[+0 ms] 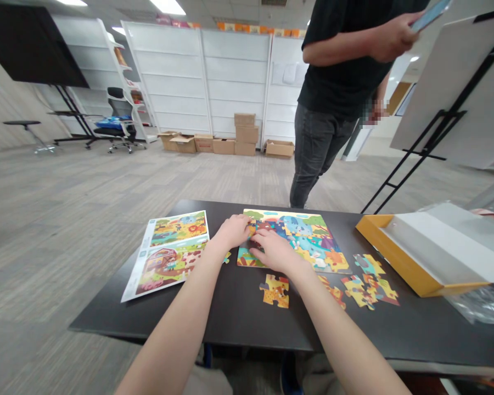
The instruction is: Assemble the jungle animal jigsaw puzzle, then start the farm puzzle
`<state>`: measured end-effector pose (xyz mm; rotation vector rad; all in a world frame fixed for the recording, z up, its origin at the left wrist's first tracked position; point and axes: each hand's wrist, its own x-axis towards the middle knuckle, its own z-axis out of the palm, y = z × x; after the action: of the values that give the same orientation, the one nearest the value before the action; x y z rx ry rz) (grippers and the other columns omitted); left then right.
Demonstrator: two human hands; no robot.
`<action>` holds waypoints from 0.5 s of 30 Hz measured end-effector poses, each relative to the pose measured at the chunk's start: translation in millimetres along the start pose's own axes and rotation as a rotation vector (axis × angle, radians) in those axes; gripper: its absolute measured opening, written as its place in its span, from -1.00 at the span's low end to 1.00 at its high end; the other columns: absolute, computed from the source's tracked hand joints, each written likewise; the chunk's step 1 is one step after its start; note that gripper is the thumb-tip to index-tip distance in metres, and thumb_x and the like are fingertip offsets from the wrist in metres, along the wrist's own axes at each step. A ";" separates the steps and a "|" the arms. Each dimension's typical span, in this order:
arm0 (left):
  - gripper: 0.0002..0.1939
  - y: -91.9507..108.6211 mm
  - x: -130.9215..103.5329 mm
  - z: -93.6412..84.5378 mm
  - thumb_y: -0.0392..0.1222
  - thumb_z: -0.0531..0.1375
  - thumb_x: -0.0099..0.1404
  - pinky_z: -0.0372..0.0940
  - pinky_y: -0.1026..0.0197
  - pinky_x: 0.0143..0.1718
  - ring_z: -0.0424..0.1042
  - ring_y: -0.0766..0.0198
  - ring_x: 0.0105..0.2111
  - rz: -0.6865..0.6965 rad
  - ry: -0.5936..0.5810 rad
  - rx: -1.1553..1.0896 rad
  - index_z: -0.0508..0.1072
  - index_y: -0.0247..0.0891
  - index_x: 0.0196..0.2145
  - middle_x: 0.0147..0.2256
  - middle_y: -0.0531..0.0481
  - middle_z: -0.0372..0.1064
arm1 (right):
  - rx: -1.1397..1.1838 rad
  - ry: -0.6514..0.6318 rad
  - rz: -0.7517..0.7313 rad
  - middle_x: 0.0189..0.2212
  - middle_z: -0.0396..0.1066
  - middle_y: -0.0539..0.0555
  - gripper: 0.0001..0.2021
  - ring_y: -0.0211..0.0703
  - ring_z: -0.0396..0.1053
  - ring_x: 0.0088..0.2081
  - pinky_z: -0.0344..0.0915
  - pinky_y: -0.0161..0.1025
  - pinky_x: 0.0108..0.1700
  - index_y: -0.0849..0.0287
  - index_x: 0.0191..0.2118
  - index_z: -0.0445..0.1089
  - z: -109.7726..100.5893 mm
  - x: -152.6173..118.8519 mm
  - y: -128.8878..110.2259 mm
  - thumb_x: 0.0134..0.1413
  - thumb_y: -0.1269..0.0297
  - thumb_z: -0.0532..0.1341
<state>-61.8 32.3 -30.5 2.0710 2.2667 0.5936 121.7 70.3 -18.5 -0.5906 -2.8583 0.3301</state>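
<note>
A partly filled animal jigsaw puzzle [308,241] lies on the dark table. My left hand [235,230] is at its upper left edge, fingers bent and close together on a small yellow-orange puzzle piece [252,227]. Just right of it, my right hand [274,249] reaches over the board, thumb and fingers curled round a dark reddish piece [255,244], mostly hidden under the fingers. A loose orange puzzle piece [275,291] with a spotted animal lies below the board. More loose pieces [360,291] lie to the right, some partly behind my right forearm.
A printed picture sheet [173,252] lies at the left of the table [230,323]. An opened yellow-and-white box [415,263] and clear plastic wrap [486,304] sit at the right. A person [329,99] in dark clothes stands beyond the table, holding a phone-like device, beside an easel board [456,99].
</note>
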 end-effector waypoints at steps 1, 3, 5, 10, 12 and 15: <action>-0.62 1.2 -0.2 0.3 -0.33 0.11 0.29 0.31 0.02 0.16 0.46 0.01 0.08 0.004 -0.001 0.000 0.53 -0.22 0.02 0.08 -0.19 0.49 | 0.000 0.002 -0.002 -0.03 0.44 0.20 -0.76 0.01 0.34 0.07 0.22 -0.07 0.14 0.18 -0.04 0.47 0.0 0.2 0.0 0.29 0.19 0.19; -0.62 2.2 -0.3 1.5 -0.31 0.10 0.32 0.30 0.04 0.17 0.45 0.02 0.10 0.014 -0.004 -0.004 0.51 -0.21 0.05 0.10 -0.18 0.48 | 0.002 0.003 -0.005 -0.02 0.44 0.20 -0.75 0.02 0.34 0.08 0.22 -0.06 0.15 0.19 -0.03 0.47 -0.2 0.4 -0.1 0.29 0.19 0.20; -0.62 1.0 0.1 3.3 -0.28 0.10 0.35 0.29 0.05 0.18 0.44 0.04 0.12 0.023 -0.007 -0.010 0.50 -0.19 0.08 0.13 -0.17 0.46 | 0.002 0.000 -0.010 -0.02 0.45 0.21 -0.75 0.03 0.34 0.08 0.21 -0.06 0.16 0.20 -0.03 0.47 -0.6 0.4 -0.2 0.28 0.20 0.20; -0.61 -2.6 1.0 4.3 -0.28 0.10 0.34 0.29 0.11 0.19 0.45 0.08 0.13 0.024 -0.013 -0.005 0.49 -0.18 0.08 0.13 -0.14 0.46 | -0.005 0.003 -0.013 -0.03 0.45 0.22 -0.76 0.03 0.34 0.07 0.22 -0.05 0.15 0.20 -0.04 0.47 -0.9 -0.3 -0.1 0.29 0.20 0.20; -0.60 -0.7 0.3 2.3 -0.32 0.10 0.33 0.30 0.09 0.18 0.45 0.06 0.13 0.015 -0.014 0.012 0.49 -0.21 0.08 0.13 -0.17 0.46 | -0.008 0.002 -0.009 -0.04 0.45 0.22 -0.76 0.03 0.34 0.08 0.23 -0.06 0.15 0.20 -0.04 0.48 -0.6 -0.5 -0.1 0.29 0.19 0.20; -0.61 4.8 -1.3 -1.1 -0.34 0.08 0.32 0.32 0.04 0.15 0.45 0.00 0.11 0.003 -0.020 0.044 0.48 -0.26 0.07 0.12 -0.23 0.46 | -0.012 0.007 -0.005 -0.04 0.45 0.22 -0.76 0.04 0.35 0.07 0.24 -0.06 0.14 0.21 -0.05 0.48 -0.9 -0.6 -1.0 0.29 0.19 0.21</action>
<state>-57.3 31.1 -28.4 2.0902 2.2870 0.5253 122.1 69.3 -17.5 -0.5862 -2.8569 0.3092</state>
